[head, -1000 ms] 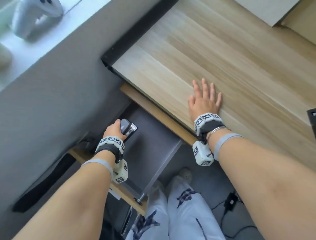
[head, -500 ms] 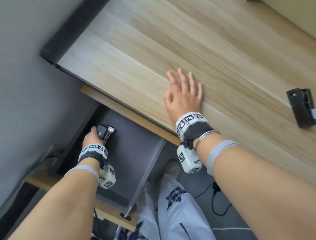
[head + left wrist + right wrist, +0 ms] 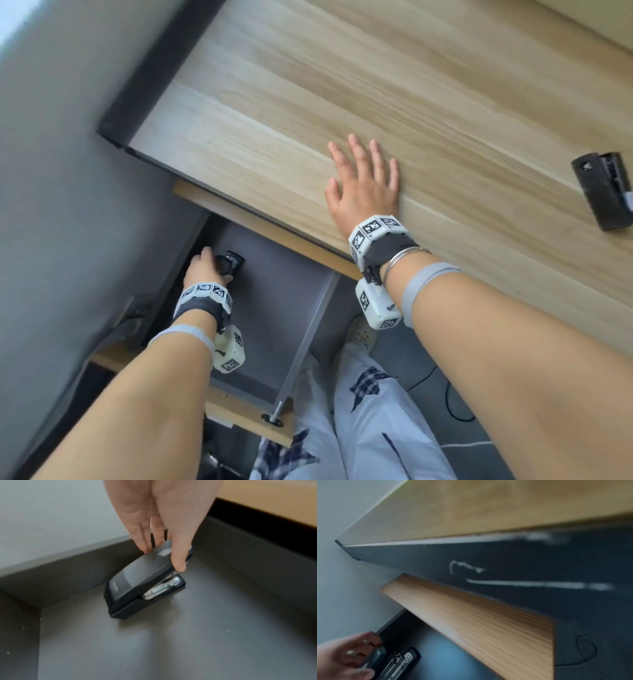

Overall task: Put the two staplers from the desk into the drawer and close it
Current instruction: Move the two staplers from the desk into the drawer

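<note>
Light wood desk (image 3: 342, 85) — one black stapler (image 3: 603, 190) lying flat near its right end; right hand (image 3: 364, 185) resting palm-down at the front edge. Open grey drawer (image 3: 287, 308) below — second stapler (image 3: 142, 582) on its floor.

One stapler (image 3: 137, 588) in the open drawer (image 3: 274, 318) under the desk (image 3: 342, 85); the other stapler (image 3: 603, 190) on top, far right

Both forearms are bare, each with a pale grey band (image 3: 422, 283) above a dark wrist strap that carries white cubes printed with black-and-white square markers (image 3: 373, 229). A thin silver bangle (image 3: 400, 257) circles the right wrist. The person wears light trousers (image 3: 380, 421) with dark plaid patches and a pale perforated shoe (image 3: 360, 334).
</note>
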